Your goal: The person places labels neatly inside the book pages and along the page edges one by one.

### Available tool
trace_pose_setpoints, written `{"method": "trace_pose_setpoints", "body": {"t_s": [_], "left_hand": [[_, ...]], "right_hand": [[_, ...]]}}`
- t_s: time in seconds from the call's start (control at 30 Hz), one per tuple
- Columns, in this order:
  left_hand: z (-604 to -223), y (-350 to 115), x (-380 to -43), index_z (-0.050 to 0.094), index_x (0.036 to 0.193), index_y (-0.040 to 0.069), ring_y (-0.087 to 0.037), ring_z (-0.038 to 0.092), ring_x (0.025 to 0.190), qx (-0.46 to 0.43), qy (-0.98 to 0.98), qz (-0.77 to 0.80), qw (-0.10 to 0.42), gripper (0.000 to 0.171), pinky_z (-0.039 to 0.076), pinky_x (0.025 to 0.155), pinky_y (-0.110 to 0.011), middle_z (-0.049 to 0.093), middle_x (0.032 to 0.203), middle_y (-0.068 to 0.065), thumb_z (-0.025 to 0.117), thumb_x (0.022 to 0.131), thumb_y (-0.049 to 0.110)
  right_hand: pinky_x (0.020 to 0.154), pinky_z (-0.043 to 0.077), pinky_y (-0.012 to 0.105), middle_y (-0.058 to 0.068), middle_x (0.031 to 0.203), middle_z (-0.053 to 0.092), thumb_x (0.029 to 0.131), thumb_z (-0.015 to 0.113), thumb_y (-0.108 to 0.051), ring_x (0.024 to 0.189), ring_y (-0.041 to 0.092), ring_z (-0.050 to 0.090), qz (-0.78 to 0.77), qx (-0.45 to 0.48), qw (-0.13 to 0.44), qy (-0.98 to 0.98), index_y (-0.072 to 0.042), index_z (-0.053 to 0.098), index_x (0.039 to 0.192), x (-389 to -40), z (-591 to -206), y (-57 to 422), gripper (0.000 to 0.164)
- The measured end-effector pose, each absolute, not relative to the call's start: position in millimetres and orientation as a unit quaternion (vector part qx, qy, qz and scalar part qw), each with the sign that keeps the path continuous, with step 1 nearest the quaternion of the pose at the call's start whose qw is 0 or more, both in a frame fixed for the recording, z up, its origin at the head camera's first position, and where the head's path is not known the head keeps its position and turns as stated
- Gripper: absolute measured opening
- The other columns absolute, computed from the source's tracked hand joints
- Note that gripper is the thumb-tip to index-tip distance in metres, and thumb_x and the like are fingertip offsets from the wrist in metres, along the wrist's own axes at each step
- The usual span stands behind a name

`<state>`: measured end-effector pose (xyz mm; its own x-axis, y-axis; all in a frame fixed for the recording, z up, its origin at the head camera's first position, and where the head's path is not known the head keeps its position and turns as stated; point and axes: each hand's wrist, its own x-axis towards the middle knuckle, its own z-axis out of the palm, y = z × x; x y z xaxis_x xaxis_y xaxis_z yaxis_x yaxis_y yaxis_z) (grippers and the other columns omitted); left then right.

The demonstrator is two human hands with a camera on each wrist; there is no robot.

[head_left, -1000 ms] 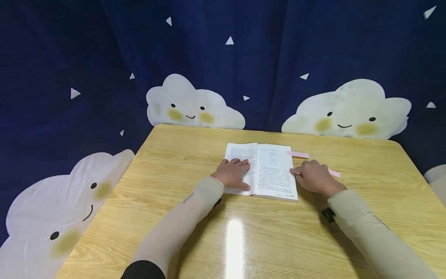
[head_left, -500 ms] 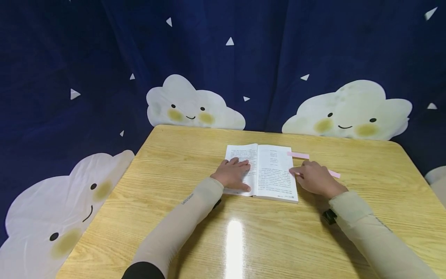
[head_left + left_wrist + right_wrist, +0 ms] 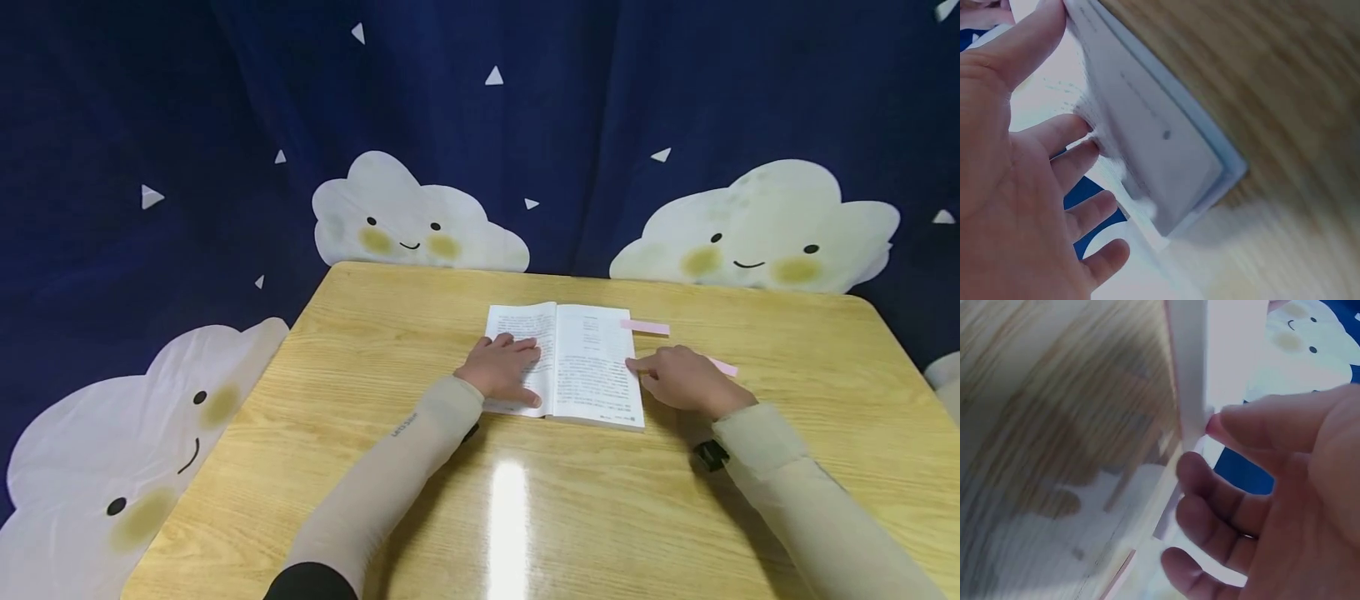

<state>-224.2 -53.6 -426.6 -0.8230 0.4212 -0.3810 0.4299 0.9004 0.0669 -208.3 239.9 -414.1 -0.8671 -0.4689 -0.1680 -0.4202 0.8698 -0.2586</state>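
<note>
An open book (image 3: pixel 592 358) lies on the wooden table, printed pages up. My left hand (image 3: pixel 498 368) rests on the left page, fingers spread and thumb near the lower part of the spine. In the left wrist view, the palm of that hand (image 3: pixel 1016 175) shows beside the page edges. At the right page's outer edge, the index fingertip of my right hand (image 3: pixel 686 379) presses down. Its thumb is close by in the right wrist view, and the other fingers curl loosely beside the book's edge (image 3: pixel 1188 369). A pink paper strip (image 3: pixel 648 327) juts from the right page above this hand.
Another pink strip (image 3: pixel 723 367) shows partly from behind my right hand. The wooden table (image 3: pixel 390 333) reaches back to a dark blue curtain (image 3: pixel 562 125) printed with smiling clouds. A bright light reflection (image 3: pixel 508 525) falls on the tabletop in front of the book.
The head view has shifted slightly. My left hand stays on the left page; my right index fingertip stays at the page edge while the rest of that hand tilts a little.
</note>
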Motion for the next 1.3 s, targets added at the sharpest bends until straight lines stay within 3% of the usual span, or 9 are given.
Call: {"method": "trace_pose_setpoints", "body": {"t_s": [0.13, 0.27, 0.47, 0.6, 0.77, 0.9, 1.07, 1.2, 1.3], "left_hand": [[-426.7, -53.0, -223.6, 0.026, 0.158, 0.034, -0.021, 0.03, 0.149, 0.22, 0.956, -0.015, 0.196, 0.085, 0.032, 0.116, -0.049, 0.016, 0.167, 0.017, 0.061, 0.087, 0.066], [-427.5, -53.7, -223.9, 0.027, 0.157, 0.034, -0.023, 0.033, 0.146, 0.216, 0.956, -0.013, 0.196, 0.085, 0.037, 0.112, -0.048, 0.017, 0.167, 0.017, 0.062, 0.086, 0.066], [-425.4, -52.4, -224.5, 0.03, 0.157, 0.032, -0.024, 0.033, 0.147, 0.222, 0.957, -0.029, 0.184, 0.087, 0.034, 0.116, -0.05, 0.024, 0.166, 0.013, 0.063, 0.085, 0.067], [-425.6, -52.7, -224.4, 0.03, 0.157, 0.031, -0.024, 0.034, 0.147, 0.228, 0.957, -0.034, 0.178, 0.087, 0.037, 0.114, -0.049, 0.026, 0.165, 0.01, 0.061, 0.086, 0.068], [-424.6, -54.6, -223.5, 0.029, 0.157, 0.032, -0.025, 0.032, 0.148, 0.228, 0.956, -0.025, 0.184, 0.085, 0.04, 0.112, -0.05, 0.025, 0.165, 0.008, 0.061, 0.087, 0.067], [-423.3, -56.3, -223.1, 0.027, 0.158, 0.031, -0.027, 0.029, 0.15, 0.228, 0.954, -0.012, 0.195, 0.086, 0.037, 0.114, -0.052, 0.024, 0.166, 0.008, 0.062, 0.087, 0.065], [-423.2, -57.9, -223.3, 0.025, 0.158, 0.032, -0.026, 0.029, 0.15, 0.233, 0.952, -0.015, 0.198, 0.09, 0.038, 0.114, -0.052, 0.022, 0.166, 0.01, 0.065, 0.085, 0.065], [-423.2, -57.5, -223.6, 0.023, 0.159, 0.032, -0.026, 0.029, 0.15, 0.235, 0.95, -0.018, 0.206, 0.094, 0.037, 0.114, -0.051, 0.02, 0.167, 0.011, 0.067, 0.084, 0.065], [-422.0, -56.4, -223.4, 0.022, 0.159, 0.031, -0.025, 0.029, 0.15, 0.234, 0.95, -0.019, 0.207, 0.095, 0.034, 0.117, -0.052, 0.02, 0.167, 0.011, 0.068, 0.083, 0.065]], "right_hand": [[0.054, 0.026, 0.026, 0.004, 0.055, 0.049, 0.095, 0.049, -0.009, 0.052, 0.012, 0.023, -0.104, -0.232, 0.131, 0.958, -0.006, 0.058, 0.138, -205.5, -413.1, 240.0, 0.044], [0.057, 0.029, 0.027, 0.013, 0.08, 0.072, 0.093, 0.051, -0.008, 0.054, 0.012, 0.028, -0.116, -0.245, 0.111, 0.956, -0.006, 0.066, 0.13, -205.5, -411.6, 238.8, 0.039], [0.06, 0.032, 0.028, 0.018, 0.099, 0.075, 0.095, 0.054, -0.01, 0.056, 0.013, 0.033, -0.132, -0.239, 0.102, 0.957, -0.004, 0.068, 0.127, -207.1, -411.8, 236.6, 0.035], [0.058, 0.031, 0.028, 0.019, 0.134, 0.062, 0.098, 0.055, -0.015, 0.056, 0.013, 0.031, -0.134, -0.225, 0.117, 0.958, -0.003, 0.064, 0.131, -205.8, -415.1, 236.6, 0.036], [0.055, 0.029, 0.027, 0.018, 0.138, 0.06, 0.098, 0.052, -0.014, 0.052, 0.013, 0.024, -0.144, -0.215, 0.122, 0.958, -0.005, 0.061, 0.134, -204.1, -416.6, 237.9, 0.038], [0.053, 0.027, 0.027, 0.02, 0.093, 0.073, 0.097, 0.05, -0.014, 0.052, 0.011, 0.021, -0.153, -0.192, 0.144, 0.959, -0.008, 0.058, 0.138, -203.4, -416.8, 240.0, 0.042], [0.053, 0.027, 0.027, 0.005, 0.057, 0.052, 0.096, 0.048, -0.014, 0.052, 0.011, 0.02, -0.159, -0.18, 0.165, 0.957, -0.009, 0.054, 0.141, -202.0, -415.4, 240.6, 0.046], [0.057, 0.035, 0.03, 0.021, 0.092, 0.071, 0.098, 0.051, -0.017, 0.053, 0.013, 0.032, -0.135, -0.204, 0.169, 0.955, -0.004, 0.051, 0.143, -202.9, -412.4, 238.8, 0.047], [0.066, 0.042, 0.033, 0.029, 0.129, 0.063, 0.098, 0.052, -0.019, 0.062, 0.015, 0.044, -0.112, -0.223, 0.174, 0.953, 0.003, 0.048, 0.144, -204.5, -409.7, 235.1, 0.051]]}}
